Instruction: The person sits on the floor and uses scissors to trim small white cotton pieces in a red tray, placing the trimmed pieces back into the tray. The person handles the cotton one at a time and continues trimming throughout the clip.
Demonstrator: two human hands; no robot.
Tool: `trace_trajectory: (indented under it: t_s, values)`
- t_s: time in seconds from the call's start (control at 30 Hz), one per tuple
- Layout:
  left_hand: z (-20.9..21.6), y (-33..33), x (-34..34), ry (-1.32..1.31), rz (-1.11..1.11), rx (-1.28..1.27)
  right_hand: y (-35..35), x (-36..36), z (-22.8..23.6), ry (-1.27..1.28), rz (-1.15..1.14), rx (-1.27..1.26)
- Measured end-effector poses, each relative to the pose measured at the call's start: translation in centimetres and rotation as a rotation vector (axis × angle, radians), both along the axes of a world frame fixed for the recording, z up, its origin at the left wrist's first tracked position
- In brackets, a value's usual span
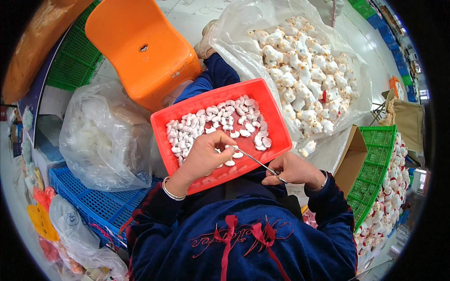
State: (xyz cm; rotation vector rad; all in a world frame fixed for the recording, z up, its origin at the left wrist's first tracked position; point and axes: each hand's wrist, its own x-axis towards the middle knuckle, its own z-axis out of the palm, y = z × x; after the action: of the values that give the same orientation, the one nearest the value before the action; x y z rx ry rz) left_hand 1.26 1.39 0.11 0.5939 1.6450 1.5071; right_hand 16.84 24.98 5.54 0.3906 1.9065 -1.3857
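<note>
A red plastic tray (277,133) rests on my lap, holding many small white plush pieces (185,133), curved like beans. Over its near part, my left hand (208,157) pinches one small white plush piece (236,153) between thumb and fingers. My right hand (295,168), at the tray's near right corner, grips metal forceps (255,161) by the ring handles. Their slim jaws reach left to the piece at my left fingertips. Whether the tips are inside the piece or only against it, I cannot tell.
Beyond the tray stands an orange plastic chair (136,47). A large clear bag (239,42) of white plush toys (304,75) lies far right. At left, a bag of white stuffing (101,140) sits by a blue crate (101,196). Right are a cardboard box (351,159) and green crate (375,173).
</note>
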Motion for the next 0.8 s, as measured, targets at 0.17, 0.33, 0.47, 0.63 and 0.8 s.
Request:
trace_trajectory:
  t_s: [0.17,0.33,0.47,0.63,0.8]
  values:
    - [-0.6,0.0,-0.2,-0.332,-0.041,0.062,0.5,-0.2,1.3,0.042,0.087,0.127]
    - [0.1,0.4,-0.2,-0.478,-0.033,0.081,0.4,-0.3,1.9,0.186,0.134,0.244]
    - [-1.0,0.6,0.4,-0.347,-0.028,-0.009,0.2,-0.4,1.9,0.250,0.201,0.366]
    - [-0.3,0.6,0.4,-0.406,-0.038,0.018,0.4,-0.2,1.8,0.228,0.184,0.341]
    - [-0.7,-0.2,-0.6,-0.462,0.070,0.123,0.9,-0.1,2.2,0.219,0.195,0.403]
